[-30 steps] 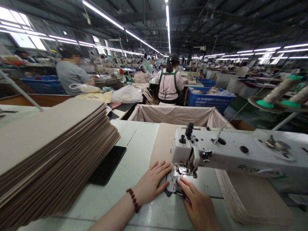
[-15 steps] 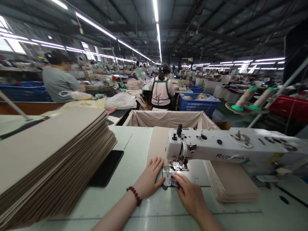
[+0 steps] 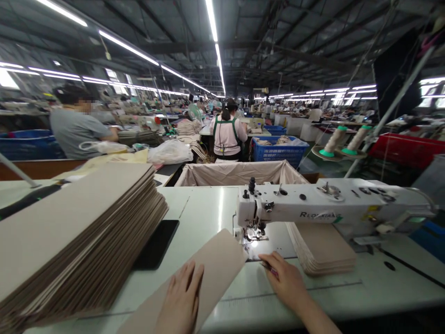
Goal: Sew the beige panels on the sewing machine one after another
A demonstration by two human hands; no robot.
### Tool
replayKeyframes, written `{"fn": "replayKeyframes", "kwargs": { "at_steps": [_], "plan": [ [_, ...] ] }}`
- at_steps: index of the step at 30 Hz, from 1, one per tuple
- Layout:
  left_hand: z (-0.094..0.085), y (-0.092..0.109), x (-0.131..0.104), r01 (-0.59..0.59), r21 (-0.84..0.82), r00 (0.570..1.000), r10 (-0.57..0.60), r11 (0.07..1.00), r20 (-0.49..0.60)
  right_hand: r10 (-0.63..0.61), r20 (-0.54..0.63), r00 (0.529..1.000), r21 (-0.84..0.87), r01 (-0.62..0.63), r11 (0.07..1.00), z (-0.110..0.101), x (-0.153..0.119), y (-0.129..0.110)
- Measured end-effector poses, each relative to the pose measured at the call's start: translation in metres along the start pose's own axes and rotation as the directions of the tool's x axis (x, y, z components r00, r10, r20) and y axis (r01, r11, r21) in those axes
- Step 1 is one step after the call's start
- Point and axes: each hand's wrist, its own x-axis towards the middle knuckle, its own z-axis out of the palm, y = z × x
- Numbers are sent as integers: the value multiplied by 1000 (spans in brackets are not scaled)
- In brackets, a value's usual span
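Observation:
A long beige fabric panel (image 3: 212, 266) lies slanted on the pale table, its rounded far corner close to the presser foot of the white sewing machine (image 3: 278, 208). On top of it rests my left hand (image 3: 182, 297), fingers stretched out flat; its lower part is cut off by the frame edge. My right hand (image 3: 287, 280) is closed around small thread snips (image 3: 270, 267) with a reddish handle, mostly hidden by the fingers. It sits just in front of the needle plate, apart from the panel.
A tall stack of beige panels (image 3: 86, 232) stands at left, beside a black phone (image 3: 158, 244). Under the machine arm lies a smaller stack (image 3: 323, 250). A fabric-lined bin (image 3: 239, 173) adjoins the table's far edge. Thread cones (image 3: 333, 141) stand at right; two co-workers sit beyond.
The panel has come out from beside the needle and swung toward me and left, with my left hand on it. My right hand has shifted slightly right, and the view has turned a little right.

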Motion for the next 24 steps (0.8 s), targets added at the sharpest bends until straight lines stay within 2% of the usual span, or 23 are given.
{"fn": "replayKeyframes", "kwargs": {
  "at_steps": [3, 6, 9, 11, 15, 17, 19, 21, 24],
  "plan": [
    [-5, -1, -7, -180, -90, 977, 189, 980, 103, 35, 31, 999, 76, -37, 996, -6, -19, 2],
    [-15, 19, 9, -258, -204, 946, 290, 945, 147, 43, 94, 995, 113, -54, 992, -9, -35, 4],
    [-23, 56, 25, -255, -294, 943, 304, 921, 136, 63, 113, 992, 95, -74, 993, -11, -46, 7],
    [-23, 87, 25, -285, -346, 927, 349, 894, 135, 75, 117, 990, 81, -85, 993, -13, -51, 9],
    [-6, 141, 12, -410, -353, 873, 474, 841, 115, 97, 113, 989, 63, -105, 993, -11, -55, 12],
    [4, 156, 5, -423, -333, 871, 480, 843, 108, 109, 103, 989, 55, -115, 992, -8, -55, 13],
    [11, 164, 2, -394, -321, 887, 448, 861, 112, 118, 92, 989, 50, -123, 991, -4, -55, 14],
    [12, 167, 2, -361, -318, 903, 414, 877, 117, 125, 80, 989, 46, -129, 991, -4, -54, 14],
    [3, 169, 8, -278, -377, 925, 352, 883, 143, 139, 47, 989, 46, -141, 989, -10, -59, 12]
  ]
}}
